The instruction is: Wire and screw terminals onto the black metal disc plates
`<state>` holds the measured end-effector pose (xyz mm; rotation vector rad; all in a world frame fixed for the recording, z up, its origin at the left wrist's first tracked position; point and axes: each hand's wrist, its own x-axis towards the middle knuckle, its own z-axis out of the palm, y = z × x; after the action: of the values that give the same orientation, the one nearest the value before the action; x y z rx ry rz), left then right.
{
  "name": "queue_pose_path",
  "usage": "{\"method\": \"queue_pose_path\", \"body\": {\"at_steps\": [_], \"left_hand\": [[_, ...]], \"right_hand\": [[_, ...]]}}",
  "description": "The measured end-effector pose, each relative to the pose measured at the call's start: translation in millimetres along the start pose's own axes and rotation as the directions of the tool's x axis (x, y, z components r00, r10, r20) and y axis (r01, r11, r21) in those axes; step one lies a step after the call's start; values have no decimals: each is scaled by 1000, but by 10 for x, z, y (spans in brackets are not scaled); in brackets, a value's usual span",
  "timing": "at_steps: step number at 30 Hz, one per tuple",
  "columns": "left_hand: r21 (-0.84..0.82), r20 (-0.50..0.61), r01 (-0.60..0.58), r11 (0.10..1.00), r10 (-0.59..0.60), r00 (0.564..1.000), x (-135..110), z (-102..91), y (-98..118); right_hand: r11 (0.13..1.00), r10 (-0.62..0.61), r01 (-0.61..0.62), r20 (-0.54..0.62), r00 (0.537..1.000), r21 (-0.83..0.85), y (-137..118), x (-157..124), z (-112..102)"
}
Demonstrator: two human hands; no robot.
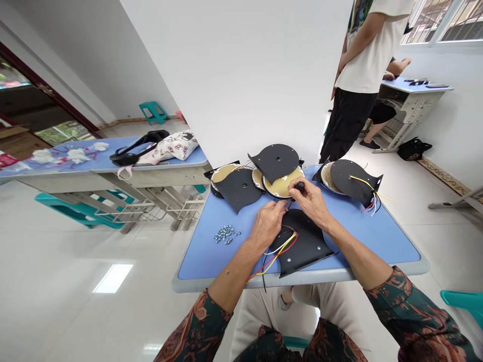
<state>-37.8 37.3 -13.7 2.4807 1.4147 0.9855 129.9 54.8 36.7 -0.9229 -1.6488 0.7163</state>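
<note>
A black metal plate with red, yellow and white wires lies in front of me on the blue table. My right hand is closed round a black-handled screwdriver, its tip pointing down at the plate's far edge. My left hand pinches something small at the same spot, right beside the screwdriver tip; what it holds is too small to name. A small heap of silver screws lies on the table to the left of my left hand.
Several more black plates and gold-coloured discs are stacked at the table's far edge, one with wires at the right. A person in a white shirt stands behind. Another table with bags is at the left.
</note>
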Motion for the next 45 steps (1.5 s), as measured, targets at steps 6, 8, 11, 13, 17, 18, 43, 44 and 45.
{"method": "queue_pose_path", "body": {"at_steps": [6,8,11,13,17,18,43,44,45], "left_hand": [[-49,-20,8,999,-9,1000,3,-6,-5],[-50,-11,10,999,-11,1000,5,-9,-5],[-42,9,22,999,-21,1000,8,-25,3],[-43,16,25,999,-24,1000,9,-42,12],[-79,13,24,997,-23,1000,20,-71,38],[-93,10,26,995,-25,1000,25,-75,46],[-255,-38,161,953,-176,984,88,-46,78],[-266,-39,164,950,-180,983,89,-47,81],[-275,-40,166,947,-183,982,90,-48,85]], "right_hand": [[1000,-4,4,7,1000,3,-8,-10,10],[1000,-2,2,10,1000,-3,-7,-13,14],[1000,0,0,13,1000,-3,1,-16,19],[1000,2,-2,18,1000,0,8,-17,21],[1000,11,-11,14,1000,-6,10,-14,25],[1000,12,-12,9,1000,-8,10,-13,28],[967,-155,162,52,987,-196,-75,5,-143],[966,-153,158,39,987,-205,-69,2,-127],[965,-154,156,25,988,-211,-63,-1,-110]]}}
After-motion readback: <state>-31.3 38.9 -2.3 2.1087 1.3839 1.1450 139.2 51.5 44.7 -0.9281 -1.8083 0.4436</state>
